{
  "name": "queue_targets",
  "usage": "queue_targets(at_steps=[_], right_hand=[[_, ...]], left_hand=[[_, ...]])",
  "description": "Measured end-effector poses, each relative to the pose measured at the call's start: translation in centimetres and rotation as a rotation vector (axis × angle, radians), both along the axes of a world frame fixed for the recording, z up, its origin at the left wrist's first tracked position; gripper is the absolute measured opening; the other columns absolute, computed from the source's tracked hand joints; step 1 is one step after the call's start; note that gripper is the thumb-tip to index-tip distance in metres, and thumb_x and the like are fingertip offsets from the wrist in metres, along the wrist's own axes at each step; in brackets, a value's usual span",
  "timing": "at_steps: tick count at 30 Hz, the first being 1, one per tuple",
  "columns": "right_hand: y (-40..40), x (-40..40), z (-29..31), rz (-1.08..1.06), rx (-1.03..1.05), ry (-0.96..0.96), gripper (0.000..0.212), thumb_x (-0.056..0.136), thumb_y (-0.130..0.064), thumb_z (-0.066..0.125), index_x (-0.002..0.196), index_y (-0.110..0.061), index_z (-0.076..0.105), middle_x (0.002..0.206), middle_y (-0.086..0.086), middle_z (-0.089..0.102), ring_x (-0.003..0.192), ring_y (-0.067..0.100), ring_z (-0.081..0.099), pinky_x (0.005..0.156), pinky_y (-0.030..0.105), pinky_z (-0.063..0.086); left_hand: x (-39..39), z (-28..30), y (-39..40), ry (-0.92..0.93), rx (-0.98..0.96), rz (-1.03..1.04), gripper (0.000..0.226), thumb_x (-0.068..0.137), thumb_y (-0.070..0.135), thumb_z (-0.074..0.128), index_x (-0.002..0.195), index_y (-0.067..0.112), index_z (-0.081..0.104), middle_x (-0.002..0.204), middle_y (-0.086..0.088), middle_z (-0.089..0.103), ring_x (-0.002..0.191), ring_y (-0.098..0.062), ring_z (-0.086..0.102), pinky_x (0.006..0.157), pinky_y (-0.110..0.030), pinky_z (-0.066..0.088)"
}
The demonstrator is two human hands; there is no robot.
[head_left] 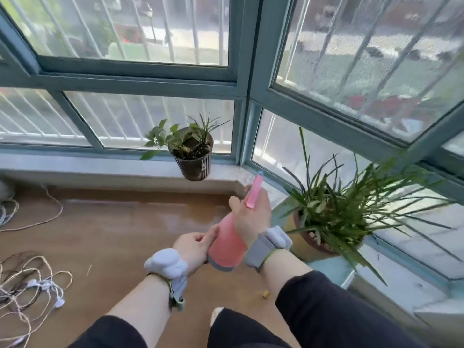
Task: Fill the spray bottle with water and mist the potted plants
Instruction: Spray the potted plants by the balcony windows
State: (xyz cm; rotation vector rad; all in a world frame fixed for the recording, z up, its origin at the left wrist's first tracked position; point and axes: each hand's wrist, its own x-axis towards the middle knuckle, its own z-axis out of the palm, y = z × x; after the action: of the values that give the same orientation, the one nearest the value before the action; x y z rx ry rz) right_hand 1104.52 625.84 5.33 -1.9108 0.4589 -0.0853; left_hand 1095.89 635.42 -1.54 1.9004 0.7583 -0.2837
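A pink spray bottle [227, 243] with a pink trigger head tilts up and to the right in the middle of the view. My right hand [251, 216] grips its neck just below the head. My left hand [195, 248] supports the lower body from the left side. The nozzle points toward the window corner. A small dark pot [194, 165] with mixed green leaves stands on the sill ahead. A bigger brown pot [315, 243] with long grassy leaves sits to the right, close to my right wrist.
The blue-framed window [242, 81] wraps around the corner, with bars outside. The brown floor [120, 229] lies below the sill. Tangled cords [27, 287] sprawl at the left. A teal ledge [331, 270] carries the big pot.
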Motion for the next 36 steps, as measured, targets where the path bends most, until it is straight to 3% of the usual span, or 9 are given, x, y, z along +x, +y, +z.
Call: queue_targets(at_steps=[4, 6, 12, 15, 19, 22, 26, 29, 36], right_hand=[[-0.2, 2.1, 1.1, 0.261, 0.065, 0.05, 0.052, 0.066, -0.022, 0.07, 0.112, -0.004, 0.055, 0.097, 0.006, 0.056, 0.088, 0.023, 0.056, 0.072, 0.021, 0.037], [-0.6, 2.6, 1.5, 0.377, 0.132, 0.096, 0.066, 0.065, -0.036, 0.066, 0.123, -0.013, 0.047, 0.107, -0.002, 0.052, 0.096, 0.015, 0.052, 0.086, 0.027, 0.044], [0.8, 4.7, 1.2, 0.204, 0.209, 0.165, 0.085, 0.061, -0.036, 0.075, 0.135, -0.018, 0.039, 0.13, 0.002, 0.052, 0.118, 0.019, 0.052, 0.102, 0.037, 0.044], [2.2, 5.6, 1.3, 0.126, 0.154, 0.162, 0.075, 0.074, -0.022, 0.079, 0.137, -0.015, 0.039, 0.132, 0.006, 0.051, 0.12, 0.023, 0.051, 0.102, 0.039, 0.043], [6.2, 7.2, 2.0, -0.141, -0.012, 0.111, 0.043, 0.071, -0.015, 0.074, 0.107, -0.011, 0.051, 0.103, 0.004, 0.054, 0.099, 0.024, 0.053, 0.084, 0.035, 0.043], [7.7, 7.4, 2.3, -0.204, 0.022, 0.062, 0.036, 0.073, -0.015, 0.071, 0.094, -0.02, 0.042, 0.096, -0.001, 0.048, 0.089, 0.018, 0.049, 0.076, 0.031, 0.038], [9.1, 8.0, 2.3, -0.31, -0.008, 0.037, 0.036, 0.074, -0.018, 0.07, 0.096, -0.022, 0.041, 0.099, -0.002, 0.047, 0.089, 0.015, 0.046, 0.077, 0.028, 0.034], [9.2, 8.9, 2.3, -0.378, -0.025, 0.043, 0.045, 0.075, -0.019, 0.071, 0.113, -0.013, 0.048, 0.108, 0.003, 0.05, 0.099, 0.02, 0.048, 0.081, 0.029, 0.035], [7.5, 13.7, 1.7, -0.543, -0.007, 0.06, 0.045, 0.077, -0.017, 0.071, 0.116, -0.007, 0.05, 0.102, 0.004, 0.05, 0.104, 0.026, 0.05, 0.088, 0.033, 0.039]], left_hand=[[2.5, 1.2, 2.0, 0.01, 0.013, -0.039, 0.081, 0.061, 0.087, 0.04, 0.059, 0.008, 0.062, 0.054, -0.003, 0.065, 0.06, -0.024, 0.067, 0.075, -0.044, 0.06], [3.4, 1.7, 2.6, 0.018, 0.051, -0.097, 0.076, 0.062, 0.088, 0.037, 0.053, 0.015, 0.056, 0.05, 0.0, 0.061, 0.055, -0.022, 0.065, 0.071, -0.041, 0.057], [8.2, 1.3, 5.9, 0.055, 0.108, -0.272, 0.068, 0.066, 0.086, 0.038, 0.048, 0.02, 0.047, 0.045, 0.004, 0.053, 0.048, -0.014, 0.052, 0.056, -0.027, 0.042], [10.6, 1.1, 7.3, 0.034, 0.121, -0.388, 0.065, 0.077, 0.078, 0.041, 0.051, 0.019, 0.048, 0.045, 0.004, 0.052, 0.051, -0.016, 0.053, 0.056, -0.027, 0.04], [14.6, 1.4, 11.1, 0.02, 0.033, -0.527, 0.08, 0.065, 0.084, 0.042, 0.064, 0.007, 0.064, 0.053, 0.001, 0.06, 0.057, -0.019, 0.058, 0.072, -0.038, 0.055], [16.7, 1.6, 12.6, 0.013, 0.017, -0.599, 0.074, 0.056, 0.09, 0.04, 0.056, 0.021, 0.067, 0.05, 0.004, 0.061, 0.055, -0.018, 0.058, 0.075, -0.037, 0.056], [19.4, 1.6, 13.3, 0.043, 0.034, -0.695, 0.074, 0.062, 0.089, 0.034, 0.044, 0.023, 0.062, 0.045, 0.003, 0.061, 0.053, -0.02, 0.059, 0.066, -0.032, 0.051], [21.2, 1.7, 12.7, 0.07, 0.041, -0.762, 0.073, 0.072, 0.084, 0.035, 0.044, 0.024, 0.064, 0.045, 0.0, 0.062, 0.049, -0.019, 0.058, 0.059, -0.028, 0.047], [28.1, 1.7, 10.5, 0.067, 0.112, -0.908, 0.071, 0.081, 0.076, 0.04, 0.041, 0.021, 0.062, 0.038, 0.005, 0.057, 0.054, -0.019, 0.06, 0.061, -0.026, 0.047]])
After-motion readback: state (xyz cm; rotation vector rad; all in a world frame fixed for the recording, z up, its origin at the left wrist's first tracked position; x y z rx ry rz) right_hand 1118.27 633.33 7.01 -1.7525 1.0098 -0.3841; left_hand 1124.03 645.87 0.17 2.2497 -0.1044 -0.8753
